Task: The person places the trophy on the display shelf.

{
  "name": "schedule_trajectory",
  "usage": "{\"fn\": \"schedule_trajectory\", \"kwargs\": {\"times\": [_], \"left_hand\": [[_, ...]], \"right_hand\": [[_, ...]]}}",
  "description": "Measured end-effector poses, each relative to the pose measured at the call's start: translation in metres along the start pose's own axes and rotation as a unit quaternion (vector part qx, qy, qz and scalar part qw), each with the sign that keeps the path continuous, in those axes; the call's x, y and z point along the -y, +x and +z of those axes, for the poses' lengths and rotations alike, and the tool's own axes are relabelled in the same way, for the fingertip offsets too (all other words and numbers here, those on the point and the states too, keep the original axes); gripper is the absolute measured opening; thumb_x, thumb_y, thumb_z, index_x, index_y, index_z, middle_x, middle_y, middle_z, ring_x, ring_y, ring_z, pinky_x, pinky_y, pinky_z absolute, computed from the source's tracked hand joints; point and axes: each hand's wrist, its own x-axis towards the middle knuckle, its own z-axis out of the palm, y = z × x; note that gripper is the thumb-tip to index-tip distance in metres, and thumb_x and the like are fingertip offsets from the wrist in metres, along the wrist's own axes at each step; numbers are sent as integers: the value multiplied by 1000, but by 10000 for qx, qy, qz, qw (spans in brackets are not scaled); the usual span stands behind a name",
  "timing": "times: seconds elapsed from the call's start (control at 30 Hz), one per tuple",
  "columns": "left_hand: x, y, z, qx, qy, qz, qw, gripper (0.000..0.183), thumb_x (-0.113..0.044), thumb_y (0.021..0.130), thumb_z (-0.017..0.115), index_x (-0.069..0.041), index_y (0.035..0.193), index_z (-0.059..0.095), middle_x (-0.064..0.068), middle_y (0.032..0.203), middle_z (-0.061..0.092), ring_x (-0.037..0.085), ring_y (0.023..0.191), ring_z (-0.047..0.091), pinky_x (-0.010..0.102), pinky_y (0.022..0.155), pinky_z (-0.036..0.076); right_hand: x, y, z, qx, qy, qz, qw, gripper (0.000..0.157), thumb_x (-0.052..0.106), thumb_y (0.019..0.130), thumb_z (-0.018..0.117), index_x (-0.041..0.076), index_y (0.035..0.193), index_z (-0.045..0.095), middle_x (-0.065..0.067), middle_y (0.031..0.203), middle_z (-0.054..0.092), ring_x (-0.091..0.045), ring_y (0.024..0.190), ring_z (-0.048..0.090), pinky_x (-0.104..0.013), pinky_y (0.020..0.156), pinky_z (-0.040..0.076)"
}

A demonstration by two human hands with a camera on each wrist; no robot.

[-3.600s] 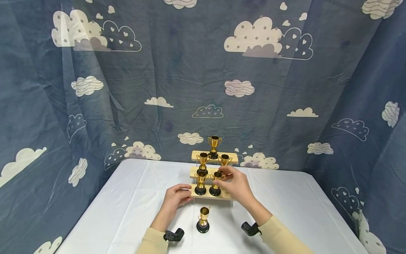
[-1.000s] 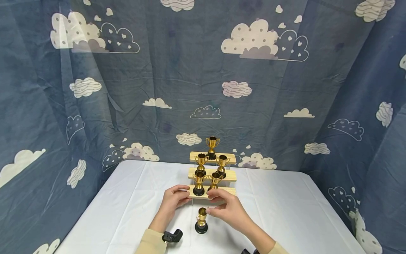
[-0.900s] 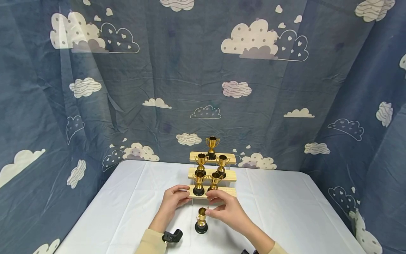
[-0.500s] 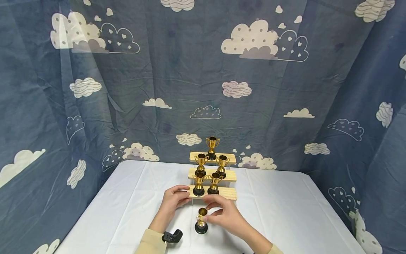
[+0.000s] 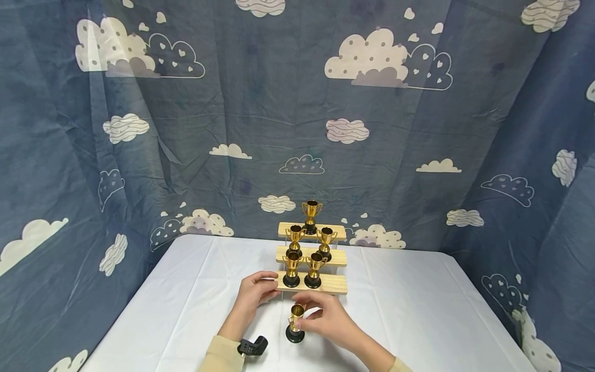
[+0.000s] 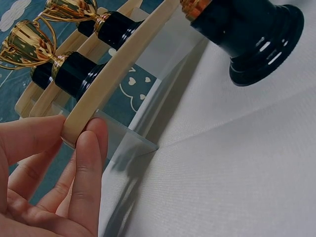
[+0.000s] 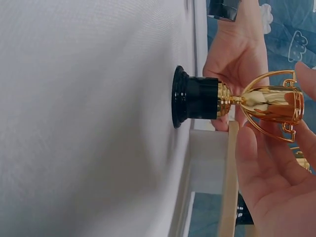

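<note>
My left hand point(image 5: 252, 295) pinches the left end of the lowest board of a three-tier wooden display stand point(image 5: 334, 282), thumb and fingers on either side of the board in the left wrist view. A small gold trophy cup point(image 7: 264, 103) with a black base stands upright on the table in front of the stand. My right hand point(image 5: 327, 319) is around the cup's upper part, thumb on one side and the other fingers spread on the other, fingertips right at the handles. In the left wrist view only the trophy's black base point(image 6: 247, 37) and a bit of gold show.
Matching trophies stand on the tiers: one point(image 5: 311, 211) on top, two in the middle, two on the lowest board, whose right part is bare wood. Clear supports hold the boards. A white cloth point(image 5: 195, 289) covers the table, before a blue cloud-patterned curtain point(image 5: 260, 103).
My right hand has come down from the trophies on the stand's right side to the front trophy, lowering around its cup. The left hand keeps its grip on the board; the trophies stay put.
</note>
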Motion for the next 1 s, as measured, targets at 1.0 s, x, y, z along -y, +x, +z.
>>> {"fn": "schedule_trajectory", "kwargs": {"times": [1.0], "left_hand": [[0,2,0,-49,14,-48,10000,32,2,83,75,5,115,69,12,87,73,20,73,73,30,73,62]], "right_hand": [[-12,1,1,-283,-434,302,9982,32,20,83,84,21,112,72,4,100,71,-24,91,69,-34,75,61]]}}
